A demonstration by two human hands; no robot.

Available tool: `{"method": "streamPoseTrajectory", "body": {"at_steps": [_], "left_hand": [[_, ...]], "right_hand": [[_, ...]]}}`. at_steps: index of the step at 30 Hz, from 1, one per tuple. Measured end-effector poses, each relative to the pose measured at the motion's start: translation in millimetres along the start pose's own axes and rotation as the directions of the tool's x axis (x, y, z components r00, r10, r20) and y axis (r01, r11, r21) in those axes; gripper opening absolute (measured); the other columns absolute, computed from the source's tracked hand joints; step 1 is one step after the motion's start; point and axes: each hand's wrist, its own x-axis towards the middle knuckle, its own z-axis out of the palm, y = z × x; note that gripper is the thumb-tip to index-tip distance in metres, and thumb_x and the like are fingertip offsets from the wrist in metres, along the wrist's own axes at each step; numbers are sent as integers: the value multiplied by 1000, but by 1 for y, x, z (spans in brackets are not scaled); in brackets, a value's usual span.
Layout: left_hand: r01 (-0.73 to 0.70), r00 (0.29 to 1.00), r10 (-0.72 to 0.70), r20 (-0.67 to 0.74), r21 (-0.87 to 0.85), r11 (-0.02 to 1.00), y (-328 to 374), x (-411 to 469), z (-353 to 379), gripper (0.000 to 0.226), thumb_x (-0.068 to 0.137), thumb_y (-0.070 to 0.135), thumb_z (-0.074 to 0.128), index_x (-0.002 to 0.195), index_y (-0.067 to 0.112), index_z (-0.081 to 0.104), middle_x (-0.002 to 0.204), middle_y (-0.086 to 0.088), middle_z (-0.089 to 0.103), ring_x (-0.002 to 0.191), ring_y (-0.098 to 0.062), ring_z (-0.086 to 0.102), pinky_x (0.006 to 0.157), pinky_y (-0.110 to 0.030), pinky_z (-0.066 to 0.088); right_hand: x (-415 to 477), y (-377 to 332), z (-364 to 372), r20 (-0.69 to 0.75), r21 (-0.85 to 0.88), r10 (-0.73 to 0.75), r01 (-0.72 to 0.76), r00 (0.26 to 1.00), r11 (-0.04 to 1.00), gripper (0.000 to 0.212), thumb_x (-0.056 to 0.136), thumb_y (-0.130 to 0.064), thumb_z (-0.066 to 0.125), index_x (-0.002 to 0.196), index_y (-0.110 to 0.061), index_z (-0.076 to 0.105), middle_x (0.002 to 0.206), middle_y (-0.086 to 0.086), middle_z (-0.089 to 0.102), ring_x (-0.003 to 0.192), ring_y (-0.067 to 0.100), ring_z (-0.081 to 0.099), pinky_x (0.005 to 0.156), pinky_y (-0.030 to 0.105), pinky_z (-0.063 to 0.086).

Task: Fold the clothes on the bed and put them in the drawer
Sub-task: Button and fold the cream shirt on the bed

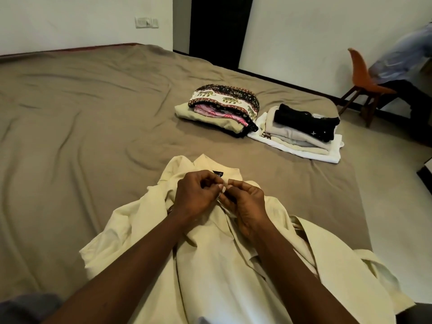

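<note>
the pale yellow cotton collared shirt (222,265) lies face-up on the brown-sheeted bed (81,113), its placket pinched below the collar by left hand (196,197) and right hand (245,206), apparently being buttoned; flattening and folding judged next.

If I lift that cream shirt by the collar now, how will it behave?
Probably floppy: the cream shirt lies rumpled in soft folds on the bed, so it should sag. Its splayed sleeves would likely dangle. Thin cloth looks light.

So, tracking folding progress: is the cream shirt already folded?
No, the cream shirt lies spread on the bed, left hand and right hand pinching its collar opening.
</note>
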Motion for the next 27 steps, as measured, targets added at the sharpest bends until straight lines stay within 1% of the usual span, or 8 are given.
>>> {"method": "streamPoseTrajectory", "body": {"at_steps": [3,6,12,14,17,21,24,27], "left_hand": [[-17,997,16,-76,-14,1000,-1,14,4,10,83,17,83,85,25,77,76,12,75,74,-4,72,72,-28,58],[-7,999,4,-46,-68,998,-1,26,4,11,84,10,82,84,21,77,76,8,76,73,-6,72,71,-23,55],[46,997,-36,66,-165,985,-28,46,2,15,86,7,76,84,22,77,81,-1,77,79,-17,73,80,-41,61],[71,993,-58,99,-137,988,-37,50,1,16,87,6,77,85,21,77,81,1,77,79,-16,74,78,-38,61],[48,995,-40,97,-86,995,-44,46,-1,16,86,5,78,89,21,77,82,7,78,78,-8,73,73,-24,58],[-66,995,68,79,-26,997,-42,36,-2,18,91,4,73,99,19,77,91,13,78,87,-1,73,78,-16,56],[-97,990,97,101,-2,995,-40,34,-6,12,91,16,77,103,19,78,91,14,78,85,-1,74,75,-19,58],[-144,981,136,135,50,988,-49,34,-14,8,91,23,78,99,21,79,90,13,77,85,-5,74,76,-28,60]], "right_hand": [[14,-2,2,-16,-9,-22,21,1000,1000,21,96,14,49,97,9,69,86,27,64,85,35,69,78,38,64],[25,-7,-1,13,-96,-60,61,998,994,14,97,9,58,100,7,71,93,26,69,87,32,69,72,33,65],[47,0,-4,58,-230,-18,31,998,973,6,94,2,69,97,2,74,84,19,74,65,27,72,64,39,65],[53,11,-5,48,-209,-14,23,999,978,4,91,0,72,95,1,75,88,19,74,69,26,71,59,33,63],[58,27,-8,19,-203,-10,14,1000,979,10,89,-6,77,97,0,76,90,16,75,77,23,72,60,32,62],[55,32,-4,-5,-229,-46,44,999,973,14,90,-8,78,99,1,74,86,14,72,76,20,70,64,34,62],[51,36,2,-60,-216,-81,66,995,974,14,91,-4,76,100,6,70,84,15,69,73,20,70,61,33,61],[47,42,10,-83,-224,-111,90,990,970,14,90,-1,76,98,8,70,88,14,72,75,20,72,64,31,63]]}}
